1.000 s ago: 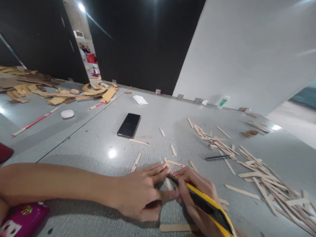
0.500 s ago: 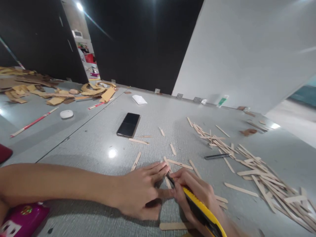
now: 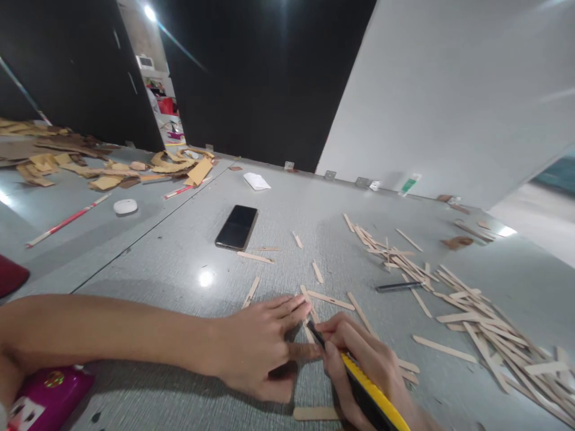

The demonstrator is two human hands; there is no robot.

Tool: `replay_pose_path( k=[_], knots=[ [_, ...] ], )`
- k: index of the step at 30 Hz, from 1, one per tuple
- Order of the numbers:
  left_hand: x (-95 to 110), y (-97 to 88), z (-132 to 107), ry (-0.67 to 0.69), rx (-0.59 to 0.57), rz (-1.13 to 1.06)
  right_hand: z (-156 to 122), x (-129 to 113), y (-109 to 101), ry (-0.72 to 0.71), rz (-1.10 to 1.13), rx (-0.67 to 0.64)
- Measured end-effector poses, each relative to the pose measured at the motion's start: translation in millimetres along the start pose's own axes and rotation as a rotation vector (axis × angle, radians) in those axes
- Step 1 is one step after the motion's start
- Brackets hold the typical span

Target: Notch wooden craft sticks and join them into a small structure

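My left hand (image 3: pixel 265 347) lies on the table with its fingers spread. Its fingertips press on a thin wooden craft stick (image 3: pixel 309 302), and part of that stick is hidden beneath them. My right hand (image 3: pixel 366 359) is closed round a yellow and black utility knife (image 3: pixel 359 383). The knife's dark tip points at the stick, between the left fingers and the right hand. From this angle I cannot tell whether the blade touches the wood. Another craft stick (image 3: pixel 317 413) lies flat just below the hands, with its right end covered by the right hand.
A loose pile of craft sticks (image 3: pixel 489 329) spreads over the right side, with a dark slim rod (image 3: pixel 399 287) beside it. Ahead lie a phone (image 3: pixel 237 227) and folded white paper (image 3: pixel 257 181). Left are a white case (image 3: pixel 125 207), cardboard scraps (image 3: pixel 112 170) and a purple pouch (image 3: pixel 54 395).
The knife and my right hand have drawn back slightly towards me along the stick. My left hand stays in place on it. The whole view has shifted a little.
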State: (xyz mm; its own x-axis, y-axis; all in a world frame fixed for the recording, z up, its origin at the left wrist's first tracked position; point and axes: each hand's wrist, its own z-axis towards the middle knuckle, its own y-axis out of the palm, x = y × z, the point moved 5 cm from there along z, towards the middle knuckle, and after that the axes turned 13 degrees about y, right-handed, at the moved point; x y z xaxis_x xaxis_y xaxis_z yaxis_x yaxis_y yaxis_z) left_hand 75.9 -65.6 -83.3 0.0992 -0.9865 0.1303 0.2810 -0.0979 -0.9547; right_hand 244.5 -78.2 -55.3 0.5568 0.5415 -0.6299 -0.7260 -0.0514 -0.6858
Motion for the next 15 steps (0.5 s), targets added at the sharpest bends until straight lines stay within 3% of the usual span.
replay_pose_path(
  k=[7,15],
  knots=[
    [-1.1,1.9,-2.8,-0.007,-0.013,-0.041,-12.2,13.7,-5.0,0.116,0.069,0.168],
    [-0.6,1.0,-2.4,0.004,-0.005,-0.033,1.1,10.1,-1.8,0.084,0.035,0.087]
  ],
)
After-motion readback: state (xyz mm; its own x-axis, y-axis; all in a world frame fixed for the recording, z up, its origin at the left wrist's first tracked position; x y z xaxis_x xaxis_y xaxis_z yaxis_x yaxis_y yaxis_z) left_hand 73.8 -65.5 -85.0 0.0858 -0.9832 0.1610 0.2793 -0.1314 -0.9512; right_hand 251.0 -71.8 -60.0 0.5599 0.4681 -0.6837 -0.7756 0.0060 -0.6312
